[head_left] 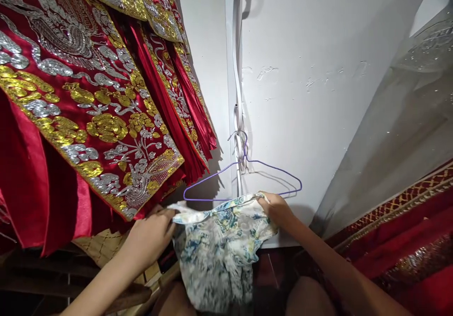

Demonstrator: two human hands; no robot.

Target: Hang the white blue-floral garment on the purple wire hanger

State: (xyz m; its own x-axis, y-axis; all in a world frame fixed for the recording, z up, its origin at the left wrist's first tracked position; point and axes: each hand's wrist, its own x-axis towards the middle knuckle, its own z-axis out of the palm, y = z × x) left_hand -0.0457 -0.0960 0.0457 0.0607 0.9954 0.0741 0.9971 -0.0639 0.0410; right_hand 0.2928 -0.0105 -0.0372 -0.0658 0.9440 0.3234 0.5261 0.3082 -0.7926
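A white garment with a blue, green and yellow print (219, 240) hangs spread out between my hands, below the middle of the view. My left hand (152, 231) is closed on its upper left edge, slightly blurred. At the upper right corner, my right hand (278, 208) pinches the fabric. Just above the garment's top edge is a purple wire hanger (272, 165), its hook up by a white strip on the wall. The garment's upper edge overlaps the hanger's lower bar; I cannot tell whether they are joined.
Red costumes with gold and silver embroidery (106, 127) hang at the left. A white wall (300, 108) stands ahead with a narrow vertical white strip (233, 61). At the right are clear plastic sheeting (392, 118) and more red, gold-trimmed fabric (399, 240). Wooden slats (134, 297) lie lower left.
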